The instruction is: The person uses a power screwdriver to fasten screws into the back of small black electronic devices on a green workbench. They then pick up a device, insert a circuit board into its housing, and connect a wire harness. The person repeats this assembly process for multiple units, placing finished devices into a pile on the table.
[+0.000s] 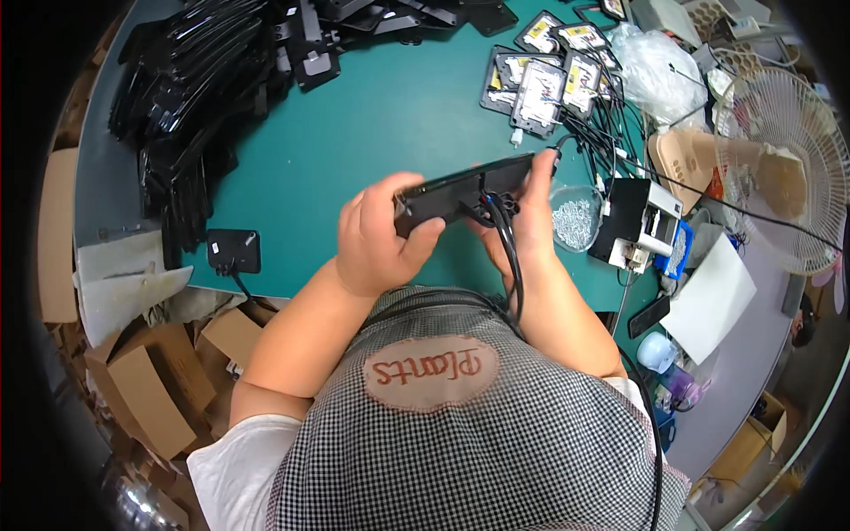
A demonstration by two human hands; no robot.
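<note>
Both hands hold a flat black rectangular device (443,196) tilted above the near side of the green table. My left hand (376,234) is closed round its left end, with the thumb on the side turned toward me. My right hand (529,217) grips the right end, its thumb up along the edge, and some of its fingers are hidden behind the device. Black cables (510,252) come out of the device and hang down toward my apron. Left of my hands, a small black square unit (234,251) with a short cable lies at the table's near edge.
Plastic-wrapped black parts (199,80) are heaped at the far left. Opened housings with wiring (540,93) lie at the far right. A clear bowl of screws (575,219) stands beside a small machine (633,226). A fan (784,168) and cardboard boxes (150,398) flank the table.
</note>
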